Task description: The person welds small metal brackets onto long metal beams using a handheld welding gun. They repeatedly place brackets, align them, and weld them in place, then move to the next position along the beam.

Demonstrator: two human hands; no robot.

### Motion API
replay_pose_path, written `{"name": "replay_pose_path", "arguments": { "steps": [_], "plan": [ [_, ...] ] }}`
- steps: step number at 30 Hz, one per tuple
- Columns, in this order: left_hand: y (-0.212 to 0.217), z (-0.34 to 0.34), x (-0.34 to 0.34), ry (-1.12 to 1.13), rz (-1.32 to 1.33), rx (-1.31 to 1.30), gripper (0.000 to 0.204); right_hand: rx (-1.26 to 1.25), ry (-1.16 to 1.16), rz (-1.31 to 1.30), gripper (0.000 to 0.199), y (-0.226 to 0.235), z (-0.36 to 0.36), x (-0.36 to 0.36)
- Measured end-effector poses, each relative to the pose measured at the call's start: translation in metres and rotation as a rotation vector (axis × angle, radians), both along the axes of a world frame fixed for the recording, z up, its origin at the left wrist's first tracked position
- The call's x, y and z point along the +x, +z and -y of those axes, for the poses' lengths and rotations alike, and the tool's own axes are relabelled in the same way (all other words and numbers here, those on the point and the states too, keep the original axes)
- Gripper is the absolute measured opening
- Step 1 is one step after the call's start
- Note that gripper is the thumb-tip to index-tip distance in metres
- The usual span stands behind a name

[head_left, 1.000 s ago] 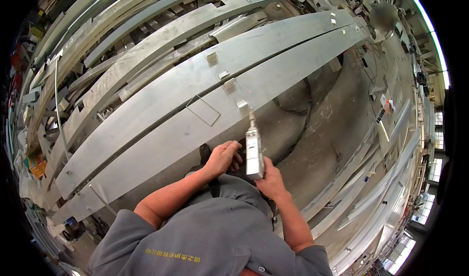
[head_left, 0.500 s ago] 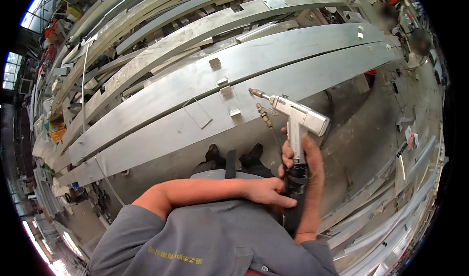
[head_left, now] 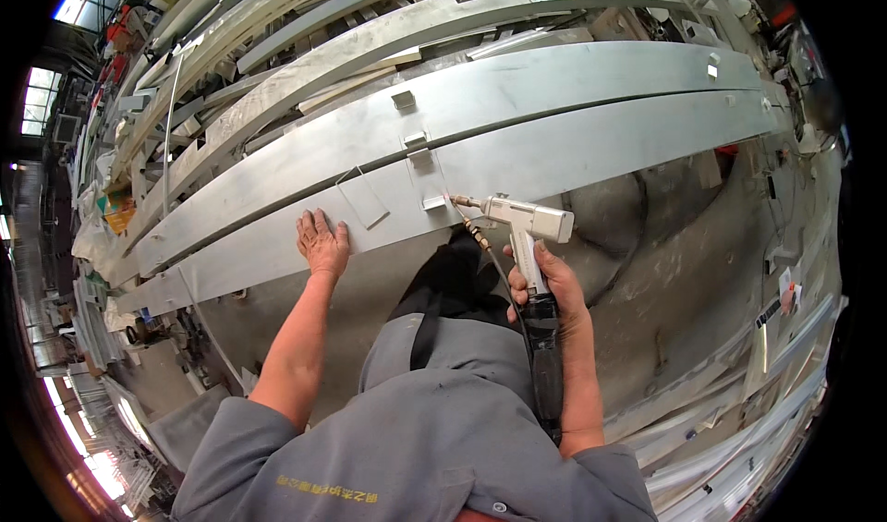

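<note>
My right hand (head_left: 562, 282) is wrapped round the grip of a silver handheld welding gun (head_left: 528, 217) with a black sleeve trailing back along my forearm. The gun's copper-coloured nozzle (head_left: 468, 201) points left, close beside a small angled metal bracket (head_left: 434, 204) on the near long metal panel (head_left: 517, 171). A thin feed tube with brass fittings (head_left: 477, 234) runs below the nozzle. Fingers spread, my left hand (head_left: 321, 245) lies flat on the same panel, left of a thin bent-wire outline (head_left: 371, 210). Another small bracket (head_left: 420, 159) sits on this panel, farther back.
A second long panel (head_left: 323, 152) lies behind the near one across a narrow gap, carrying a bracket (head_left: 404, 101). Long beams (head_left: 305, 69) are stacked beyond. Metal profiles (head_left: 739, 430) lie at the lower right, and a dark cable (head_left: 637, 236) loops over the floor.
My left hand has left the gun's black sleeve and come down on the near panel. The gun in my right hand has moved left and down, its nozzle now beside the bracket.
</note>
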State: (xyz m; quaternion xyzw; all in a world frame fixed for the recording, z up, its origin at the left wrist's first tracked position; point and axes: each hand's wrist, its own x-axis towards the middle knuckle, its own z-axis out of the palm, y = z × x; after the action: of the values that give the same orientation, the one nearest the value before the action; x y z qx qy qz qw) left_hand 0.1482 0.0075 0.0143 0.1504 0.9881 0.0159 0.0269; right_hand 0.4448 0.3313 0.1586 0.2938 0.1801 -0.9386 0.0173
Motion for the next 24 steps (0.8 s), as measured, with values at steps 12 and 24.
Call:
{"name": "replay_pose_path", "arguments": {
  "steps": [12,24],
  "plan": [
    [-0.008,0.0,0.007,0.026,-0.077,0.013,0.072,0.027,0.109,0.081,0.051,-0.002,-0.009,-0.016],
    [-0.006,-0.003,0.009,0.017,-0.122,0.031,0.069,0.0,0.056,0.087,0.046,-0.004,-0.007,-0.013]
  ]
}}
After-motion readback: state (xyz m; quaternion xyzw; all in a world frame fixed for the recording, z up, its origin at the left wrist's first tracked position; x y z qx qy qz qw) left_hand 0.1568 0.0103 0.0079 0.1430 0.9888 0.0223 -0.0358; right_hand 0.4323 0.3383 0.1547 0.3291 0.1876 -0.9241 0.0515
